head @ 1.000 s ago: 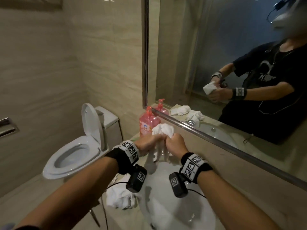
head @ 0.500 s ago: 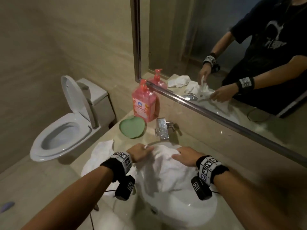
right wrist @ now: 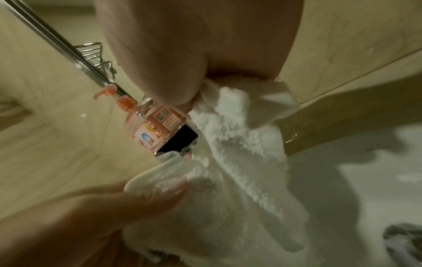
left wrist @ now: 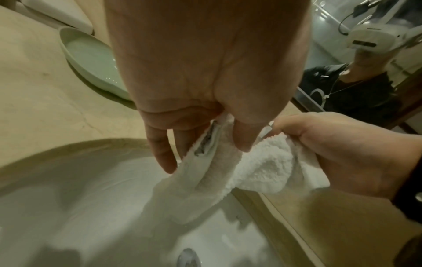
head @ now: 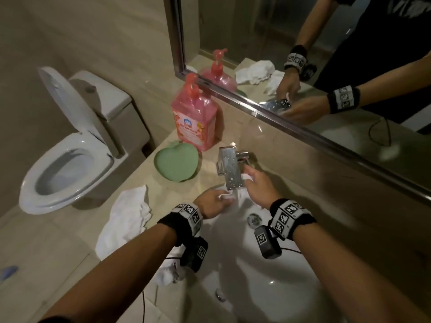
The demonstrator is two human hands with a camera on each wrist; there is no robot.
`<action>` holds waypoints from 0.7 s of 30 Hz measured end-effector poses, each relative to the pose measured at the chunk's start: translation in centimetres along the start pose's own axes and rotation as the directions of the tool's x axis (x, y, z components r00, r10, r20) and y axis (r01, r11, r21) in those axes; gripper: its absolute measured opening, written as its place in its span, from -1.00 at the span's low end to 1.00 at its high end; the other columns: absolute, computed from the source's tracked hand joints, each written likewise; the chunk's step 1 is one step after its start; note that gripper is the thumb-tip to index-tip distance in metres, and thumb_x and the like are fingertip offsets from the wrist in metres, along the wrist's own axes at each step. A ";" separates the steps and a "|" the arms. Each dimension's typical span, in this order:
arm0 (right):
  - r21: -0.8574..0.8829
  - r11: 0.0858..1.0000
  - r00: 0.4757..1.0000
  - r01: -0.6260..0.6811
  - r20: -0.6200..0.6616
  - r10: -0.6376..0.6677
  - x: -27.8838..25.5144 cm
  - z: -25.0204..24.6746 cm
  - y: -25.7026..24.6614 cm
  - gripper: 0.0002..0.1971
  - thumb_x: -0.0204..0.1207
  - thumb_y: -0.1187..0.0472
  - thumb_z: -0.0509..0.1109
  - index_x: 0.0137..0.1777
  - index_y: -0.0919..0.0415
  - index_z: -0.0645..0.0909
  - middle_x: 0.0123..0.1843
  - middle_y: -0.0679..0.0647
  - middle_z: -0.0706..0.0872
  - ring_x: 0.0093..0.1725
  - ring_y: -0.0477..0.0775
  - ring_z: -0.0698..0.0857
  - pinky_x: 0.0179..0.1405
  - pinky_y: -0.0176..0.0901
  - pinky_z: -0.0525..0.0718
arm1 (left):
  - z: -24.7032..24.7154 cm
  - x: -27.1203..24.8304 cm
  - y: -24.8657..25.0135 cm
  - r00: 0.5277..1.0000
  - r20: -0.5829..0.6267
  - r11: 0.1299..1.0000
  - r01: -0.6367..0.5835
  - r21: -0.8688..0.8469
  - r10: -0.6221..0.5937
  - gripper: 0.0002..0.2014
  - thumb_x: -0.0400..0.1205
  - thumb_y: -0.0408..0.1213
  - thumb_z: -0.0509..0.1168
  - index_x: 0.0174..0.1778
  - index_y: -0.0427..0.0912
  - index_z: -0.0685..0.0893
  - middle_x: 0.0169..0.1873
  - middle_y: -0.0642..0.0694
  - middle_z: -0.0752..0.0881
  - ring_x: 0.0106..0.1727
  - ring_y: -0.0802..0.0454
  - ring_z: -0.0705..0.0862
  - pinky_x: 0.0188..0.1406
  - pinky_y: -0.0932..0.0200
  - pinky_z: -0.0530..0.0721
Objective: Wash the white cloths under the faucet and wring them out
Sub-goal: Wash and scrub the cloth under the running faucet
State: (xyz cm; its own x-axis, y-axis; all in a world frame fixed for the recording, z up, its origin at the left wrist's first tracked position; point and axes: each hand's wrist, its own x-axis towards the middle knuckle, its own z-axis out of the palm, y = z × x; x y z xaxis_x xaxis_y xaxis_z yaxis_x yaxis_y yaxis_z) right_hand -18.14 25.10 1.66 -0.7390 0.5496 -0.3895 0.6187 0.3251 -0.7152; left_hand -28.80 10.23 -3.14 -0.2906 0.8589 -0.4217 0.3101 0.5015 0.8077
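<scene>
A white cloth [left wrist: 258, 168] hangs stretched between both hands just under the square chrome faucet [head: 229, 170], over the white sink [head: 268, 287]. My left hand [head: 222, 199] pinches one end between thumb and fingers, seen close in the left wrist view [left wrist: 214, 137]. My right hand [head: 250, 178] grips the other end bunched in its fist beside the spout. In the right wrist view the cloth [right wrist: 239, 162] drapes down from the right hand into the basin. From the head view most of the cloth is hidden behind the hands.
A second white cloth [head: 126, 217] lies on the counter left of the sink, and a crumpled one [head: 165, 275] sits under my left forearm. A green heart-shaped dish [head: 177, 163] and pink soap bottle [head: 194, 117] stand behind. The toilet [head: 67, 164] is at left, the mirror [head: 303, 54] above.
The cloth, bunched between both hands a second ago, was spread over the basin, and is now held by its two ends up under the faucet spout. The head view has tilted down.
</scene>
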 end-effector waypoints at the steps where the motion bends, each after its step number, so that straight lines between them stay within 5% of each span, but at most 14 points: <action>1: 0.006 1.000 1.000 0.006 -0.024 -0.006 0.1 0.2 0.1 -0.47 0.75 0.34 0.17 0.71 0.14 0.37 0.62 0.11 0.55 0.32 0.01 0.68 0.34 -0.11 0.64 | 0.1 0.4 -0.2 1.000 -0.001 1.000 0.007 -0.025 -0.007 -0.55 0.66 0.08 0.23 0.22 -0.22 0.70 0.13 -0.15 0.77 0.13 -0.14 0.74 0.22 -0.09 0.69; 3: -0.019 1.000 0.997 0.005 -0.074 -0.006 0.1 0.2 0.5 -0.53 0.76 0.30 0.17 0.66 0.13 0.46 0.50 0.15 0.66 0.14 -0.05 0.69 0.07 -0.30 0.62 | 0.4 1.3 -0.5 1.000 0.012 0.997 0.019 -0.072 -0.018 -0.57 0.64 0.13 0.24 0.18 -0.15 0.70 0.06 -0.14 0.79 0.07 -0.14 0.78 0.12 -0.09 0.76; 5: -0.018 1.000 0.996 -0.013 -0.090 0.011 0.3 0.0 1.0 -0.53 0.75 0.30 0.18 0.65 0.10 0.47 0.55 0.09 0.62 0.44 0.09 0.64 0.41 -0.06 0.63 | 0.7 2.0 -0.5 0.998 0.043 0.980 0.048 -0.192 -0.041 -0.74 0.67 -0.06 0.27 0.12 -0.15 0.68 -0.01 -0.12 0.78 0.01 -0.14 0.76 0.07 0.11 0.77; 7: -0.004 0.999 0.996 -0.035 -0.082 0.034 0.5 -0.5 1.3 -0.48 0.73 0.34 0.20 0.69 0.09 0.42 0.64 0.04 0.54 0.60 0.10 0.51 0.63 0.08 0.45 | 0.9 2.5 -0.4 0.999 0.036 0.978 0.036 -0.206 -0.029 -0.88 0.67 -0.20 0.26 0.02 0.05 0.69 -0.05 0.01 0.73 -0.02 -0.03 0.71 0.02 0.27 0.71; 10: -0.064 0.998 0.997 -0.028 -0.075 0.023 0.8 -1.0 1.8 -0.48 0.73 0.34 0.22 0.68 0.14 0.42 0.64 0.07 0.53 0.61 0.12 0.50 0.64 0.03 0.42 | 1.2 3.2 -0.4 0.998 -0.028 0.993 0.050 -0.109 -0.053 -0.77 0.63 0.04 0.28 0.12 0.14 0.76 0.05 0.04 0.78 0.09 0.00 0.74 0.20 0.10 0.69; 13: -0.167 0.985 0.998 -0.040 -0.050 0.032 1.0 -1.2 2.7 -0.59 0.77 0.24 0.23 0.60 0.24 0.50 0.56 0.16 0.61 0.53 0.20 0.58 0.52 0.04 0.51 | 1.2 3.7 -0.4 0.981 -0.144 0.986 0.109 -0.127 -0.127 -0.78 0.71 -0.17 0.28 0.18 -0.10 0.78 0.05 -0.14 0.80 0.05 -0.10 0.76 0.16 0.01 0.73; 17: -0.237 0.970 0.998 -0.053 0.030 0.061 0.6 -0.3 4.0 -0.69 0.83 0.14 0.14 0.08 0.31 0.66 0.03 0.25 0.76 0.07 0.29 0.72 0.11 0.11 0.66 | -0.2 3.0 -1.0 0.962 -0.262 0.981 0.024 -0.191 -0.074 -0.76 0.75 -0.28 0.19 -0.02 -0.23 0.77 -0.11 -0.17 0.78 -0.15 -0.01 0.67 -0.10 0.09 0.64; 21: -0.141 0.989 0.983 -0.052 0.170 0.076 0.7 1.5 3.8 -0.73 0.81 0.11 0.20 0.22 0.22 0.68 0.10 0.12 0.77 0.02 0.10 0.69 0.00 0.00 0.60 | -2.5 0.9 -2.1 0.953 -0.296 0.970 -0.007 -0.242 -0.067 -0.78 0.69 -0.07 0.30 -0.14 -0.09 0.74 -0.23 0.01 0.73 -0.17 0.09 0.63 -0.01 0.06 0.63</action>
State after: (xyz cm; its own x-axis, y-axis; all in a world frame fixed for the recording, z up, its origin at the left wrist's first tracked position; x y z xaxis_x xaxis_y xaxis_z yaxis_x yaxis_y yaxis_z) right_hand -16.71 25.59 -2.20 -0.7246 0.4340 -0.5353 0.6875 0.4016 -0.6050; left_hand -31.99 9.70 -4.15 -0.5661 0.7536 -0.3341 0.0837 0.4558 0.8861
